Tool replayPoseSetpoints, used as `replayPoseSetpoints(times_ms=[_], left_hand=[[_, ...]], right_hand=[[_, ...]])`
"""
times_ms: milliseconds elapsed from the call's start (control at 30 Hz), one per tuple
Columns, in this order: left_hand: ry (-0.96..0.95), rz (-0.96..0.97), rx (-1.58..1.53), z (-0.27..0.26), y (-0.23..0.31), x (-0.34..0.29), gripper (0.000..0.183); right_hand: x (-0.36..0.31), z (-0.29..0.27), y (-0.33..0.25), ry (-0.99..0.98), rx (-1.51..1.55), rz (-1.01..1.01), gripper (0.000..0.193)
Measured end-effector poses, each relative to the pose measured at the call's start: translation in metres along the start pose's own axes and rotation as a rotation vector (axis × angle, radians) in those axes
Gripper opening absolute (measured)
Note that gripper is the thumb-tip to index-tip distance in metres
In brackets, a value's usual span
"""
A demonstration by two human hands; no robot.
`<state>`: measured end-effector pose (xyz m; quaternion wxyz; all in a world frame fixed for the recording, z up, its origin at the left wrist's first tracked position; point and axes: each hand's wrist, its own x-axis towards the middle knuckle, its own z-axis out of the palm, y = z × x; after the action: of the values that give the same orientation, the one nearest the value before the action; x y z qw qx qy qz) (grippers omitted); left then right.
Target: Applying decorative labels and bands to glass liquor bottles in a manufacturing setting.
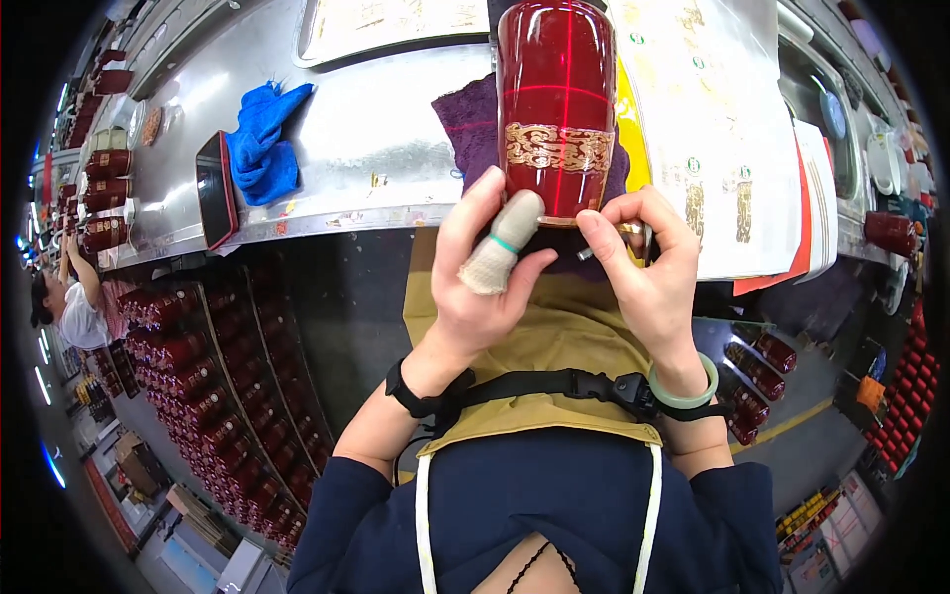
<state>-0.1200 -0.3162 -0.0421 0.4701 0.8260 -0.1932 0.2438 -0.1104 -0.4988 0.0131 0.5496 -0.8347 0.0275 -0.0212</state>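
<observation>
A glossy dark red jar [557, 74] with a gold patterned band lies on a purple cloth [473, 129], its near end at the table edge. Bright red lines cross its surface. My left hand [485, 277] touches the near left side of the jar with its fingertips, thumb apart. One of its fingers wears a pale fabric finger cover [505, 243] with a green band. At the near right corner of the jar, my right hand [648, 262] has thumb and index finger by the rim. Its other fingers curl round a small metal tool [631, 236], mostly hidden.
Gold pattern sheets [732, 119] overlap on the right, above orange-red paper [782, 275]. To the left are a blue cloth [267, 139], a dark phone-like slab [215, 188] and a white tray [396, 30]. Racks of red jars [218, 396] stand below left. Another person [79, 307] works far left.
</observation>
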Motion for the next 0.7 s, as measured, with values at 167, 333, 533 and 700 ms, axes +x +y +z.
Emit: replayPoseSetpoints(times_ms=[167,333,533,700], left_hand=[[0.007,-0.256,-0.186,-0.001,-0.003,0.011,0.073],[-0.002,-0.274,-0.318,0.006,-0.001,0.014,0.061],[0.003,-0.300,-0.371,0.006,-0.001,0.014,0.056],[0.012,-0.302,-0.317,0.009,0.002,0.014,0.053]], right_hand=[[0.000,0.001,0.001,0.002,0.011,0.024,0.020],[0.000,0.001,0.001,0.001,0.013,0.019,0.020],[0.000,0.001,0.002,0.002,0.002,0.009,0.020],[0.000,0.002,0.002,0.008,0.021,0.019,0.020]])
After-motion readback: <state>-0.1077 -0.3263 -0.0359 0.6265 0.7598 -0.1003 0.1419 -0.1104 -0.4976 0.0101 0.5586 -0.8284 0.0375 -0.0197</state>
